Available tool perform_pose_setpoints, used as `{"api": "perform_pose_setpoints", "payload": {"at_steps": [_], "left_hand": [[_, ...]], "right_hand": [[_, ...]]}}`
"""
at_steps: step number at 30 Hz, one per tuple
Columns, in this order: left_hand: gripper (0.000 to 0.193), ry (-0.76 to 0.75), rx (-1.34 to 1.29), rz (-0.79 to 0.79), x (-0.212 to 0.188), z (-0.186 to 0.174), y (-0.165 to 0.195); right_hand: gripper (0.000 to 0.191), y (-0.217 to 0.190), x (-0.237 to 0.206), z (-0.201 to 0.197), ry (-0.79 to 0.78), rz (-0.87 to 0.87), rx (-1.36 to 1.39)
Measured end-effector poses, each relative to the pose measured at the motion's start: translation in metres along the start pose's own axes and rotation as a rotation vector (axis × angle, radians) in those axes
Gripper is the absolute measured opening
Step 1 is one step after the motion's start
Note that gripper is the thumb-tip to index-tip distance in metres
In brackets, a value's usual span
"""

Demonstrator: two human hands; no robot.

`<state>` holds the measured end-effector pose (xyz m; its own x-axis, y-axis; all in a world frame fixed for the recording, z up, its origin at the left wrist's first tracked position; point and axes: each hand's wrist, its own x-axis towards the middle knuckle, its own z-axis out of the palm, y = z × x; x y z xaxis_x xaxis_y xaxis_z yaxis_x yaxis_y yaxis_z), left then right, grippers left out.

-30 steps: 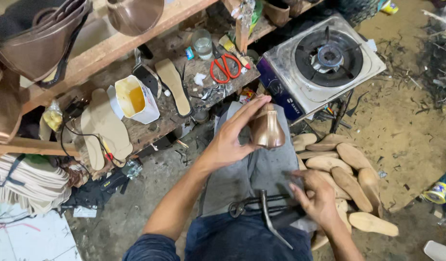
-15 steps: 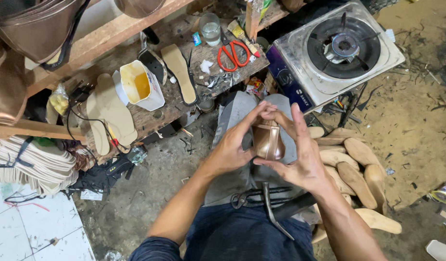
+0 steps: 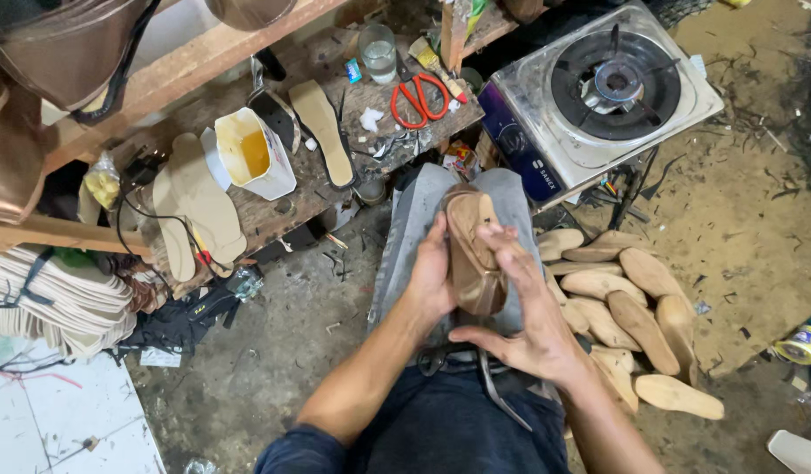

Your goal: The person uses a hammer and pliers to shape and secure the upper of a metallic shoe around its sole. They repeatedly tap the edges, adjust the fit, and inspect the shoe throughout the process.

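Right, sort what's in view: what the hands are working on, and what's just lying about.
In hand:
brown shoe
left hand
right hand

Lying about:
red scissors
gas stove
glue tub
loose wooden lasts
glass

A brown shoe is held between the left hand and the right hand, above a grey block. Wooden shoe forms are heaped on the dirt floor beside them. A gas stove, red scissors, a glass, a glue tub and insoles are set on and about the wooden bench.
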<state>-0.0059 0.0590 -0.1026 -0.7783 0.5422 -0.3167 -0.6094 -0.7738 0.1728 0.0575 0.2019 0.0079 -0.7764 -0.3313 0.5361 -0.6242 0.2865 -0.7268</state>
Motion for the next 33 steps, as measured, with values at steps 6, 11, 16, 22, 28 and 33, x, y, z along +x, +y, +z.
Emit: {"api": "perform_pose_setpoints", "payload": {"at_steps": [6,11,16,22,28,33], "left_hand": [[0.078,-0.068,-0.069,0.060,-0.002,0.025,0.003],[0.070,0.095,0.033,0.219,-0.021,0.043,0.005],[0.062,-0.093,0.109,0.645,-0.036,0.057,0.022],[0.049,-0.151,0.306,0.883,-0.039,0.064,0.063],[0.043,-0.161,0.175,0.849,-0.041,0.064,0.072],[0.044,-0.115,0.186,0.844,-0.044,0.068,0.071]], "right_hand": [[0.120,0.000,-0.005,0.000,0.182,-0.010,-0.154],[0.096,0.001,0.001,0.003,0.247,0.093,-0.102],[0.076,0.000,0.004,0.007,0.608,0.498,0.732],[0.078,-0.004,0.011,0.009,0.418,0.731,1.293],[0.086,-0.009,0.020,0.008,0.352,0.728,1.374],[0.086,-0.005,0.017,0.006,0.239,0.653,1.353]]}}
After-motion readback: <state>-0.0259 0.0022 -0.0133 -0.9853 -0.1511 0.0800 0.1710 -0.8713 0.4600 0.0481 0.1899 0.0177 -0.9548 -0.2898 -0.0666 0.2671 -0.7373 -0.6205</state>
